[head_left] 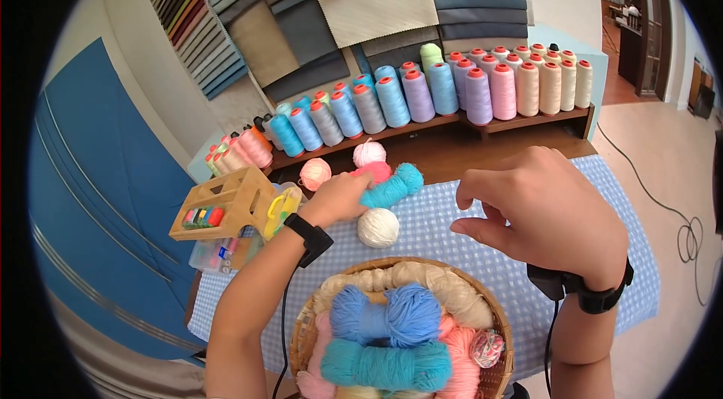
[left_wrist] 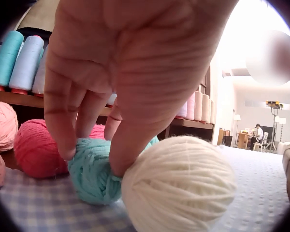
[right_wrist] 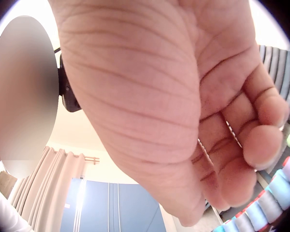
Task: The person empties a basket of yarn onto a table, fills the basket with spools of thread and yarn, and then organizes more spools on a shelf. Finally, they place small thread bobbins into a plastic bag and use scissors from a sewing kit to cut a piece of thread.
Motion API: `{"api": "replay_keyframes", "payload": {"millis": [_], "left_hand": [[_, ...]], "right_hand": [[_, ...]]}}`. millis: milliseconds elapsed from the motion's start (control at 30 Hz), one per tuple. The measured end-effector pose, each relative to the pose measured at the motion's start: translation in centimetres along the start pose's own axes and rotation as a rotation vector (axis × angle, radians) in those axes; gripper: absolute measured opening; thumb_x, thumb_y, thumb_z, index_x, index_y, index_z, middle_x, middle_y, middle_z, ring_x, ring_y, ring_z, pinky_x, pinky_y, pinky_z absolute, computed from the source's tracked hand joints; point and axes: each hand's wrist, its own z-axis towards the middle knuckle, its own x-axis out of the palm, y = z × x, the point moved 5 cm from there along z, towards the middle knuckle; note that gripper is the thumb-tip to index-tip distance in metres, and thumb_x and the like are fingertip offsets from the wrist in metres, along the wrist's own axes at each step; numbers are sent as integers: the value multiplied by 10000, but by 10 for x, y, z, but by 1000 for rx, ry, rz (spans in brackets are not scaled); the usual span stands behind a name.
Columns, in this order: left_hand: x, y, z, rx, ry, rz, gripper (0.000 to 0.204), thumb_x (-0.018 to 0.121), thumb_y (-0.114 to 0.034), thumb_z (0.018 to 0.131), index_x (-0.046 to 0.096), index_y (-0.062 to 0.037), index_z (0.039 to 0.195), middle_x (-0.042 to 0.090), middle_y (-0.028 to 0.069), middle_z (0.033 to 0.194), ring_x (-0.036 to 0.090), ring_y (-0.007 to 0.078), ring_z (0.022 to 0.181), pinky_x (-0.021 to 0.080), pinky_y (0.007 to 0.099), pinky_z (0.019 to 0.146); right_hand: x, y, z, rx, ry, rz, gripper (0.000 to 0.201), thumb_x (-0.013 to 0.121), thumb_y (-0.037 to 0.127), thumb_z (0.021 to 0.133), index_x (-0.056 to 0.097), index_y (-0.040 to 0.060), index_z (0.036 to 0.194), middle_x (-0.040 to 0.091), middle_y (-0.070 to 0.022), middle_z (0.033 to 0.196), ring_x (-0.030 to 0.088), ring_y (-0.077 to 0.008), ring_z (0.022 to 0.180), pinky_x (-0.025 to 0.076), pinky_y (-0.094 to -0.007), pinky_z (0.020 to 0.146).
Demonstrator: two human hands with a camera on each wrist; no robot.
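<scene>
Blue-checked cloth (head_left: 452, 237) covers the table, with a rack of thread cones (head_left: 422, 94) along its far edge and a woven basket (head_left: 501, 376) of yarn skeins at the near edge. On it the left hand (head_left: 337, 199) pinches a teal yarn skein (head_left: 392, 186) between fingers and thumb, a cream yarn ball (head_left: 378, 227) touching the skein just nearer the person and a red ball (left_wrist: 36, 150) just beyond. Well to the right of that grip, the right hand (head_left: 542, 210) hovers above the cloth with fingers loosely curled, holding nothing.
</scene>
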Motion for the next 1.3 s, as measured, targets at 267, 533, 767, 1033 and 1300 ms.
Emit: {"api": "replay_keyframes", "payload": {"millis": [267, 533, 767, 1033, 1300], "left_hand": [[-28, -10, -6, 50, -265, 38, 505, 785, -182, 654, 573, -77, 1100, 673, 162, 968, 654, 381, 929, 510, 451, 779], [-106, -32, -67, 61, -770, -288, 408, 746, -72, 690, 501, -64, 1017, 542, 95, 984, 621, 286, 905, 512, 373, 818], [-116, -81, -182, 484, -575, -608, 485, 857, -174, 634, 472, -122, 924, 447, 73, 983, 611, 281, 909, 525, 366, 752], [-96, -153, -241, 727, -236, -798, 232, 807, -199, 788, 595, -107, 760, 583, 113, 846, 677, 308, 765, 522, 346, 543], [-82, -166, -252, 632, -80, -580, 281, 804, -222, 829, 704, -130, 1075, 642, 145, 1116, 677, 304, 958, 533, 381, 695]], "right_hand": [[1, 0, -1, -21, -2, -24, 197, 801, 195, 807, 666, 66, 870, 641, -50, 615, 655, -265, 602, 492, -370, 563], [-2, 1, -1, -25, -56, -11, 195, 815, 161, 787, 659, 65, 852, 624, -43, 603, 643, -227, 573, 489, -348, 552], [-3, -2, -1, -20, -175, -47, 215, 843, 126, 746, 657, 60, 831, 601, -47, 590, 628, -207, 547, 473, -329, 525], [5, 1, 4, -32, -160, -46, 212, 842, 132, 752, 662, 48, 827, 611, -69, 609, 627, -215, 537, 472, -329, 517], [9, 2, 3, -26, -112, -22, 199, 835, 137, 769, 666, 52, 832, 604, -71, 614, 621, -212, 530, 465, -331, 507]]}}
